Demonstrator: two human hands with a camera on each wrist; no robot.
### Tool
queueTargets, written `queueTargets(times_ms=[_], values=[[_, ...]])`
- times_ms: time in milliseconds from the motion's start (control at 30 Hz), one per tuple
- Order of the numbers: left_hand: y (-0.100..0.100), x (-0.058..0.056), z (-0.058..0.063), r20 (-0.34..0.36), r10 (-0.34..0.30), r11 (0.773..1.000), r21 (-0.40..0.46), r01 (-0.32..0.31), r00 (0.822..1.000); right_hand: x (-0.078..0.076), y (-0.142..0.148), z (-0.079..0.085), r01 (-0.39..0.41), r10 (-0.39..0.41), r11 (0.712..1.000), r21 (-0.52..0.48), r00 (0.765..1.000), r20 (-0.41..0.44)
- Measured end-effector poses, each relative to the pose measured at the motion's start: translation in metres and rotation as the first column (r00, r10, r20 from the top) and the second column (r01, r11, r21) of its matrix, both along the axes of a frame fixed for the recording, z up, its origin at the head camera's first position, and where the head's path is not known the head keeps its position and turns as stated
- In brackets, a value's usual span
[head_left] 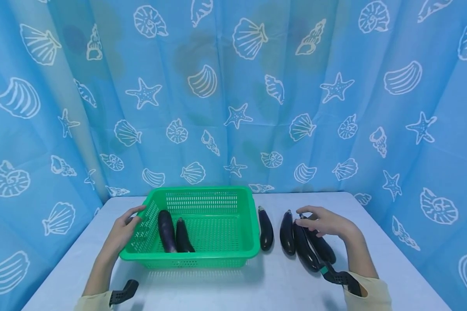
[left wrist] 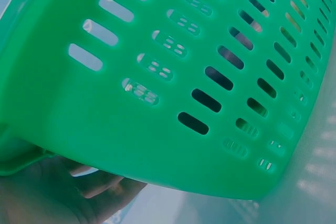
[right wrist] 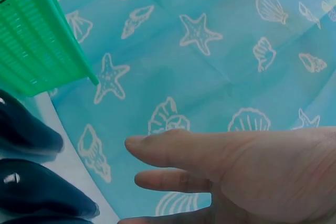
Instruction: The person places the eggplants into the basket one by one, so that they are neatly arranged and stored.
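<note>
A green plastic basket point(head_left: 210, 255) stands on the table, with two eggplants inside: a thick one point(head_left: 166, 231) and a slimmer one point(head_left: 183, 236). My left hand point(head_left: 122, 231) is at the basket's left rim, its fingers loosely extended; the left wrist view shows the fingers point(left wrist: 107, 195) partly hidden by the basket wall. Over three eggplants on the right hovers my right hand point(head_left: 324, 221), thumb and fingers apart, holding nothing. Those are a left one point(head_left: 286, 235), a middle one point(head_left: 304, 248) and a right one point(head_left: 324, 250). In the right wrist view, the right hand point(right wrist: 226, 171) has a bare gap between thumb and fingers.
Another eggplant point(head_left: 265, 229) lies close to the basket's right side. The white table point(head_left: 202, 289) backs onto a blue curtain point(head_left: 233, 108) with white shell and starfish prints. Dark wrist mounts sit on the left wrist point(head_left: 124, 292) and right wrist point(head_left: 338, 277).
</note>
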State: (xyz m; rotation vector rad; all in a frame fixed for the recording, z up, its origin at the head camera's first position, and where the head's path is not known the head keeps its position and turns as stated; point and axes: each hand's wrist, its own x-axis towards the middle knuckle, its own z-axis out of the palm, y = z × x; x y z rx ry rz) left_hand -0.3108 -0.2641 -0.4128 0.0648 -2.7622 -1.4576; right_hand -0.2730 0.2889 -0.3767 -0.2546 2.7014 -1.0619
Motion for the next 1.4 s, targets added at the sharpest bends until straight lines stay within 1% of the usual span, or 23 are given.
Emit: queueTargets(times_ms=[167,267,400,500,667,833,1100,1267,1400], values=[[0.000,0.001,-0.001,-0.016,0.000,1.000,0.004,0.000,1.000,-0.003,0.007,-0.006,0.043,-0.043,0.999,0.010,0.998,-0.049],[-0.001,0.002,-0.001,-0.027,-0.001,1.000,0.005,0.001,1.000,-0.004,0.011,-0.008,0.073,-0.070,0.997,0.034,0.995,-0.078],[-0.001,0.003,-0.002,-0.034,-0.003,1.000,0.007,0.004,0.999,-0.004,0.016,-0.010,0.100,-0.097,0.992,0.080,0.994,-0.040],[-0.001,0.003,-0.001,-0.036,-0.004,1.000,0.006,0.004,0.999,-0.005,0.019,-0.013,0.112,-0.112,0.989,0.091,0.994,-0.005],[-0.001,0.001,0.000,-0.048,-0.008,1.000,0.003,0.008,0.999,-0.007,0.021,-0.018,0.172,-0.177,0.980,0.101,0.984,0.036],[-0.001,0.001,0.000,-0.043,-0.005,1.000,0.000,0.005,0.999,-0.011,0.021,-0.025,0.227,-0.234,0.965,0.130,0.971,0.048],[0.000,0.002,0.002,-0.033,-0.004,1.000,-0.011,0.004,0.999,-0.017,0.022,-0.036,0.257,-0.270,0.955,0.149,0.961,0.068],[0.000,0.002,0.001,-0.037,0.000,1.000,-0.007,-0.001,0.999,-0.019,0.021,-0.039,0.283,-0.299,0.946,0.160,0.950,0.087],[0.000,0.003,-0.001,-0.038,0.002,1.000,-0.007,-0.002,0.999,-0.019,0.020,-0.041,0.291,-0.309,0.944,0.159,0.945,0.106]])
